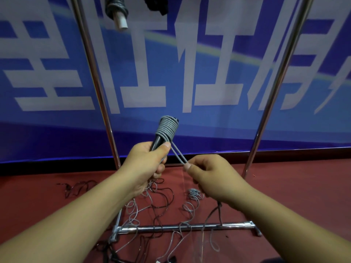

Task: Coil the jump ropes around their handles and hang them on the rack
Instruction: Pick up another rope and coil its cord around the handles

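A pair of dark handles (158, 142), wound near the top with grey rope (167, 127), is gripped in the left hand (147, 164) and held tilted. A doubled strand of the same rope is pinched by the right hand (208, 176) just beside the left thumb. Behind the hands, the chrome rack (98, 88) is seen before a blue banner (209, 120). Two coiled bundles (117, 10) are hung at the top edge. Loose grey and black ropes (161, 204) are tangled on the red floor (303, 186) over the rack's base bar.

Top edge cuts off two hung bundles, grey one (116, 10) and black one (156, 5); rack's top bar out of frame. Handles' lower ends (154, 147) hidden inside left hand (146, 164). Bottom edge crops floor ropes (167, 260).
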A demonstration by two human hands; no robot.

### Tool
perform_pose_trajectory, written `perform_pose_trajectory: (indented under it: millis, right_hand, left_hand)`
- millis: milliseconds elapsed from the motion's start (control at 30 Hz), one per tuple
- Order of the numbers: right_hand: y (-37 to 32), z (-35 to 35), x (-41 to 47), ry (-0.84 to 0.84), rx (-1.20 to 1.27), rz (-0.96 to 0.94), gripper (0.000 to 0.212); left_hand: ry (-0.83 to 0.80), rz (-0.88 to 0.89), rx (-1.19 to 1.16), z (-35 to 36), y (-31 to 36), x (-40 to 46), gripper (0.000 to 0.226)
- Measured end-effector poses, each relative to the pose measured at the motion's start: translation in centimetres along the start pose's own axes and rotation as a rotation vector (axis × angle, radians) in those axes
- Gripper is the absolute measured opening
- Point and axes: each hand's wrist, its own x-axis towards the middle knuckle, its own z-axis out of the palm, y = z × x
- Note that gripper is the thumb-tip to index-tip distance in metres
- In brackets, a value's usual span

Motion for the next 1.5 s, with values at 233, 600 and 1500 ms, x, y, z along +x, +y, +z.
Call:
perform_pose_trajectory:
  millis: [233,600,1500]
  right_hand:
    - [-0.8,0.8,-0.7,-0.081,-0.224,-0.097,0.027]
    - [-1.5,1.0,-1.6,-0.029,-0.274,-0.164,0.028]
    - [0.5,0.1,-0.7,-0.045,-0.581,-0.481,0.025]
  left_hand:
    - [0.134,0.308,0.887,-0.8,-0.8,0.5,0.030]
    - [0.137,0.213,0.977,-1.0,-1.3,1.9,0.020]
    - [-0.675,0.072,1.124,0.5,-3.1,-0.9,0.012]
